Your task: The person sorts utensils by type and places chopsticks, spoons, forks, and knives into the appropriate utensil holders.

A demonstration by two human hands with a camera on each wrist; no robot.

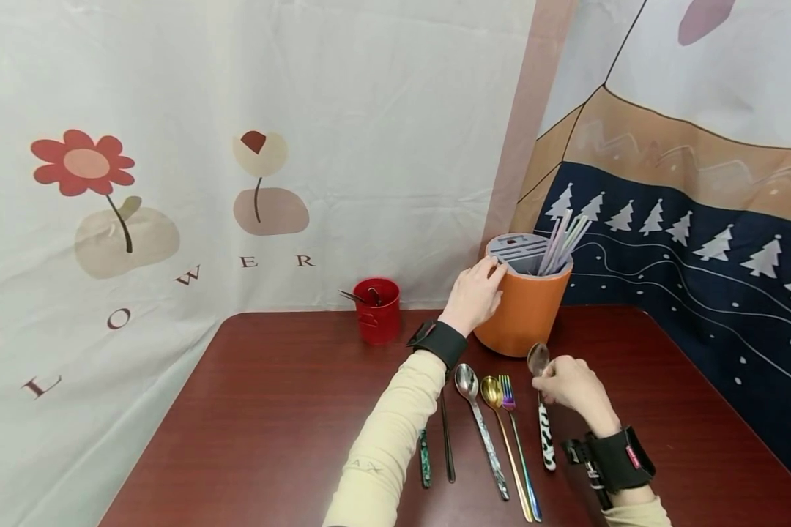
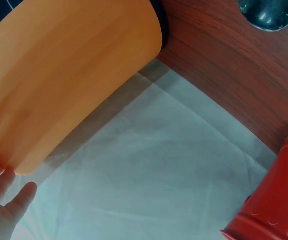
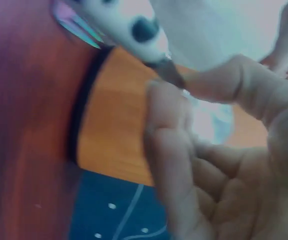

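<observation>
My right hand (image 1: 573, 388) pinches, between thumb and finger, the neck of a spoon (image 1: 546, 432) with a black-and-white spotted handle. Its metal bowl points toward the orange utensil holder (image 1: 524, 315); in the blurred right wrist view the handle (image 3: 128, 25) extends from the fingertips. My left hand (image 1: 476, 293) grips the holder's rim at its left side, fingers at the top edge; the left wrist view cuts off most of this hand (image 2: 3, 205). A grey slotted lid (image 1: 517, 251) covers part of the holder, and pale straws (image 1: 563, 245) stand in its right opening.
Left of the spotted spoon lie a rainbow fork (image 1: 521, 446), a gold spoon (image 1: 509, 446), a spoon with a marbled handle (image 1: 484, 432), a dark utensil (image 1: 447, 439) and a green handle (image 1: 425, 457), partly behind my left arm. A red cup (image 1: 378, 322) with utensils stands by the back edge.
</observation>
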